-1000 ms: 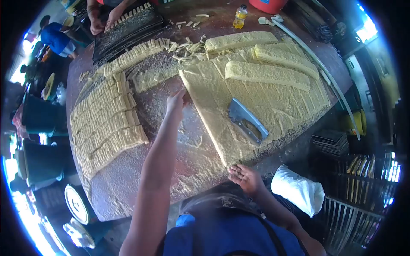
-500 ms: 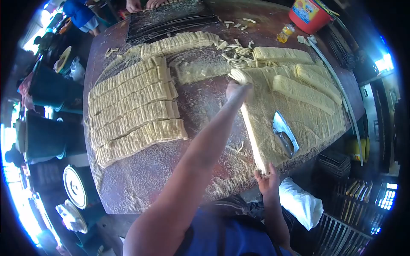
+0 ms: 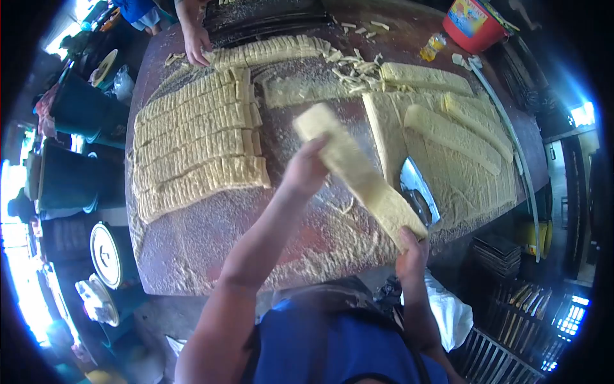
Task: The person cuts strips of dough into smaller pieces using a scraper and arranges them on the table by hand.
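A long flat strip of pale dough (image 3: pixel 361 173) is held up slantwise above the table. My left hand (image 3: pixel 308 168) grips it near its far end, and my right hand (image 3: pixel 412 248) pinches its near end. To the right lies a dough sheet (image 3: pixel 390 128), with a cleaver (image 3: pixel 419 190) resting on it beside the strip. Thick dough strips (image 3: pixel 453 139) lie on top of the sheet. Rows of cut dough pieces (image 3: pixel 195 141) stand on the left of the table.
The floured table (image 3: pixel 192 256) reaches across the view. Another person's hand (image 3: pixel 197 45) touches the table near the dark trays (image 3: pixel 262 20). A red bucket (image 3: pixel 470 25), a bottle (image 3: pixel 433 47) and a white pipe (image 3: pixel 505 118) are at the back right.
The strip at the sheet's left edge has been lifted off and moved left over the table in both my hands. The other person's hand has reached down beside the cut pieces.
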A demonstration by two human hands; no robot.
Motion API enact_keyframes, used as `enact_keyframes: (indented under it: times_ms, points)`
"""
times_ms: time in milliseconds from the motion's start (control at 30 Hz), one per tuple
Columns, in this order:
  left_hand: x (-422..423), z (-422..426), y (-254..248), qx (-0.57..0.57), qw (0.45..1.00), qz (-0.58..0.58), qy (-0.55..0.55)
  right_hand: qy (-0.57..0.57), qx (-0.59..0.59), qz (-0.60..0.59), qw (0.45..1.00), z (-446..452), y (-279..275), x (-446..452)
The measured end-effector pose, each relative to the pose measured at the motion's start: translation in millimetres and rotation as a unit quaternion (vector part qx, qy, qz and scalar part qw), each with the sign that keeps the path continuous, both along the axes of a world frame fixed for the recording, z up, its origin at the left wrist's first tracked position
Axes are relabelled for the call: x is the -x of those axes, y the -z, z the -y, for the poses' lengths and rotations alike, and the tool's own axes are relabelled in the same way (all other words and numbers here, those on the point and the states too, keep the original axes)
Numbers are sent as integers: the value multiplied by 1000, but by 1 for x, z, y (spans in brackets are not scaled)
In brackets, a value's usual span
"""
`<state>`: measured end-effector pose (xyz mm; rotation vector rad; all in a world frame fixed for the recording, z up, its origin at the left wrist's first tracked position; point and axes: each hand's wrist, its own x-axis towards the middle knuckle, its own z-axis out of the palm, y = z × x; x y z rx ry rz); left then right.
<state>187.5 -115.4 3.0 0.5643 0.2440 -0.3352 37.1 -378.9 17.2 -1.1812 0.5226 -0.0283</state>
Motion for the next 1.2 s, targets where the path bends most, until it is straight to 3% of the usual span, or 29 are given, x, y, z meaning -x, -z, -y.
enact_keyframes:
  times_ms: [167,233,300,400,433,500,533,600,633,667,733,767,900,967,1000,1067,1133,1200]
  points:
    - [158,-51,0,-103,959,-63,-258,-190,-91,-61,976,24,11,-18]
    - [219,-61,10,-122,940,-74,-311,-307,-160,-120,931,10,29,-20]
    - [259,-68,13,-143,899,-101,-401,-339,-175,-149,912,-10,32,-20]
    - [302,-83,32,-221,854,-144,-448,-387,-180,-181,886,-21,50,-17]
    - [311,-90,39,-219,852,-144,-453,-417,-119,-169,885,-22,57,-20]
    - [328,-106,49,-361,819,-213,-392,-454,5,-139,880,-16,59,-21]
    - [334,-115,53,-357,823,-208,-390,-450,10,-136,882,-9,61,-25]
    - [343,-129,61,-516,681,-268,-444,-529,306,-4,792,10,67,-30]
    - [330,-117,58,-619,546,-205,-526,-500,384,50,774,13,59,-28]
    - [318,-116,49,-615,558,-198,-521,-489,393,46,778,12,53,-28]
    - [295,-112,29,-813,505,-49,-285,-471,427,13,772,15,40,-29]
    - [276,-101,20,-769,603,19,-209,-473,404,4,783,13,29,-30]
    - [203,-30,16,-753,591,274,94,-432,387,-104,808,4,26,-29]
    - [185,11,20,-738,553,357,149,-412,303,-84,855,9,53,-29]
    - [180,25,16,-734,552,366,149,-403,306,-83,858,7,47,-28]
    - [171,46,10,-749,523,315,258,-415,412,-61,809,2,40,-28]
    - [169,47,13,-751,518,303,276,-403,392,-80,823,2,26,-26]
    - [172,42,13,-729,563,272,279,-362,518,94,769,12,17,-31]
